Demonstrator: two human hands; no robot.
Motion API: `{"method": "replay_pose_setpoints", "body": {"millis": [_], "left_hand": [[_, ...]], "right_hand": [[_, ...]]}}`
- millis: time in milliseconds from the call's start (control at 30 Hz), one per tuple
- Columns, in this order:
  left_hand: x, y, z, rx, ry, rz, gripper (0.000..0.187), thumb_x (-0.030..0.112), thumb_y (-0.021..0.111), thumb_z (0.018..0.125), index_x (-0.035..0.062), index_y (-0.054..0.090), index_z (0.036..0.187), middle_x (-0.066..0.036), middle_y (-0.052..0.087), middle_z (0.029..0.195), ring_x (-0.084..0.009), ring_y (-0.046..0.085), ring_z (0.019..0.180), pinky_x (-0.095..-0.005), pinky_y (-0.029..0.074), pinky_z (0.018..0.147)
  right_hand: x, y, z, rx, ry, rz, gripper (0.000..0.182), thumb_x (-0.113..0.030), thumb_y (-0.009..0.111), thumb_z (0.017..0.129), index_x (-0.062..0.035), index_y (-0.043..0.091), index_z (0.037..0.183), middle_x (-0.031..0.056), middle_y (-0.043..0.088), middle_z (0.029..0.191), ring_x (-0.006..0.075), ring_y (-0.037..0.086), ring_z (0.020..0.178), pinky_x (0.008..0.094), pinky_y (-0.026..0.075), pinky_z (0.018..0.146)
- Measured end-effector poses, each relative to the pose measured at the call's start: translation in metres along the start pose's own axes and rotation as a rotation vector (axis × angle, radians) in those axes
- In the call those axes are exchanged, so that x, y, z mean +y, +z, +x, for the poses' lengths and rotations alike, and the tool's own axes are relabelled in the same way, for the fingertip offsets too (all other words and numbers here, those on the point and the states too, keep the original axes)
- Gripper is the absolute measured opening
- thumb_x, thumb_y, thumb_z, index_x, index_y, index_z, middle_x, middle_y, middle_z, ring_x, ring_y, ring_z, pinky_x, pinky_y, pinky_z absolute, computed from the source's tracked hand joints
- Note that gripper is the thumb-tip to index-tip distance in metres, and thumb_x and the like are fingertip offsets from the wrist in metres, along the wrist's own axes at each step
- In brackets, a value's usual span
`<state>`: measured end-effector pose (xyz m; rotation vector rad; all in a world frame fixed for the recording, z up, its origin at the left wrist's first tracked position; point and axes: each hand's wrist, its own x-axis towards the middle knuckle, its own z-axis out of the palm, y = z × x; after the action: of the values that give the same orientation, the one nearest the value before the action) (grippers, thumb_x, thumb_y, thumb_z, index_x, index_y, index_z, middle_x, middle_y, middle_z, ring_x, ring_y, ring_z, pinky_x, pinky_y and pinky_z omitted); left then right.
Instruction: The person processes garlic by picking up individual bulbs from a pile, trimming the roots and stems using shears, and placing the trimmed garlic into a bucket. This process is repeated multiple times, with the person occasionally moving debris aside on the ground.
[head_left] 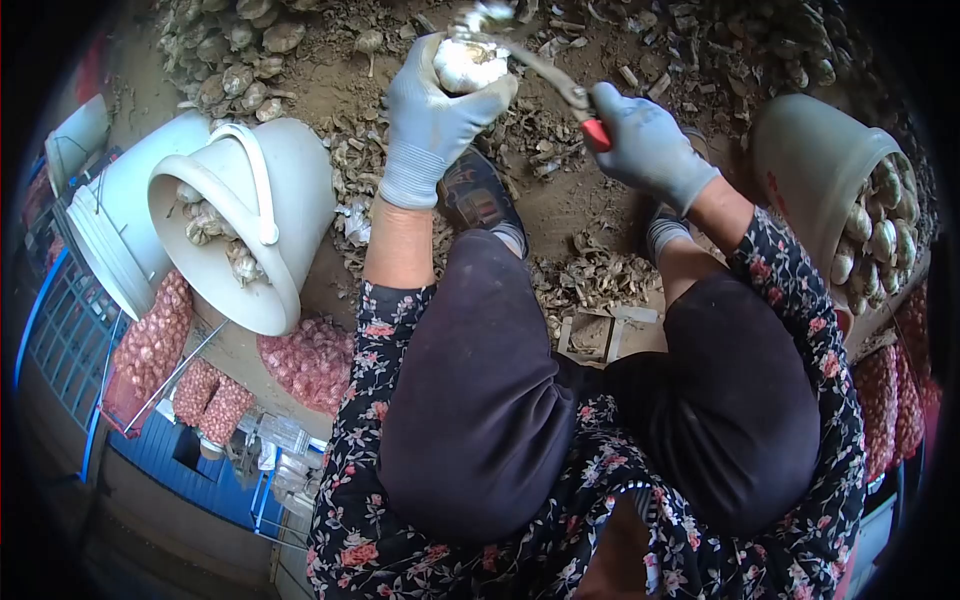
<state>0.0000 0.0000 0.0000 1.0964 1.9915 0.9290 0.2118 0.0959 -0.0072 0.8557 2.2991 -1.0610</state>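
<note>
A white garlic bulb (468, 66) is held at the top centre in my left hand (430, 105), which wears a grey glove, its fingers wrapped round the bulb. My right hand (648, 140), gloved too, is closed on the red handle of a cutting tool (560, 82). The tool's metal part reaches left to the bulb's top. Its far end is blurred beside a pale, smeared shape above the bulb, which I cannot make out. Both hands are beyond my knees, over the littered ground.
A white bucket (300, 165) with some garlic lies tipped at the left, beside more buckets. Another bucket (815, 160) at the right holds many bulbs. Garlic heaps (235, 50) lie at the top. Red net sacks (310, 365) stand lower left and right. Dry scraps (590, 285) litter the ground.
</note>
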Motion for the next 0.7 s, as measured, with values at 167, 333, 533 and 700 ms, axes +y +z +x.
{"method": "replay_pose_setpoints", "body": {"millis": [167, 333, 533, 700], "left_hand": [[-0.005, 0.01, 0.005, 0.013, -0.061, -0.186, 0.052, 0.011, 0.078, 0.069, -0.0023, 0.052, 0.112, -0.008, 0.061, 0.1, -0.0112, 0.06, 0.085, -0.0233, 0.051, 0.072], [0.015, 0.008, -0.005, -0.044, -0.058, -0.082, 0.051, 0.015, 0.078, 0.068, -0.0016, 0.055, 0.11, -0.007, 0.061, 0.099, -0.0106, 0.061, 0.087, -0.025, 0.051, 0.078], [-0.012, 0.006, -0.012, -0.103, -0.206, -0.849, 0.044, 0.011, 0.07, 0.074, 0.0006, 0.054, 0.113, -0.009, 0.061, 0.098, -0.0155, 0.062, 0.086, -0.0269, 0.052, 0.075], [-0.024, 0.005, -0.019, -0.091, -0.277, -1.533, 0.033, 0.008, 0.06, 0.081, 0.0037, 0.053, 0.112, -0.009, 0.06, 0.099, -0.0216, 0.062, 0.088, -0.0333, 0.054, 0.075]], "right_hand": [[0.009, -0.004, -0.003, 0.253, -0.092, 0.068, 0.033, -0.029, 0.056, 0.085, -0.0036, 0.044, 0.102, 0.0233, 0.06, 0.095, 0.0378, 0.061, 0.091, 0.0448, 0.049, 0.078], [-0.008, -0.007, -0.006, 0.198, -0.123, -0.155, 0.035, -0.03, 0.055, 0.086, -0.0016, 0.045, 0.105, 0.0228, 0.06, 0.094, 0.0371, 0.062, 0.089, 0.0438, 0.05, 0.077], [0.01, 0.008, -0.007, 0.083, -0.028, 0.263, 0.035, -0.03, 0.06, 0.084, 0.0006, 0.051, 0.098, 0.0231, 0.062, 0.085, 0.0362, 0.062, 0.082, 0.0413, 0.049, 0.074], [0.013, 0.019, -0.015, -0.253, 0.098, 0.997, 0.043, -0.04, 0.063, 0.085, 0.0005, 0.054, 0.097, 0.0152, 0.062, 0.081, 0.0284, 0.061, 0.076, 0.0384, 0.047, 0.071]]}}
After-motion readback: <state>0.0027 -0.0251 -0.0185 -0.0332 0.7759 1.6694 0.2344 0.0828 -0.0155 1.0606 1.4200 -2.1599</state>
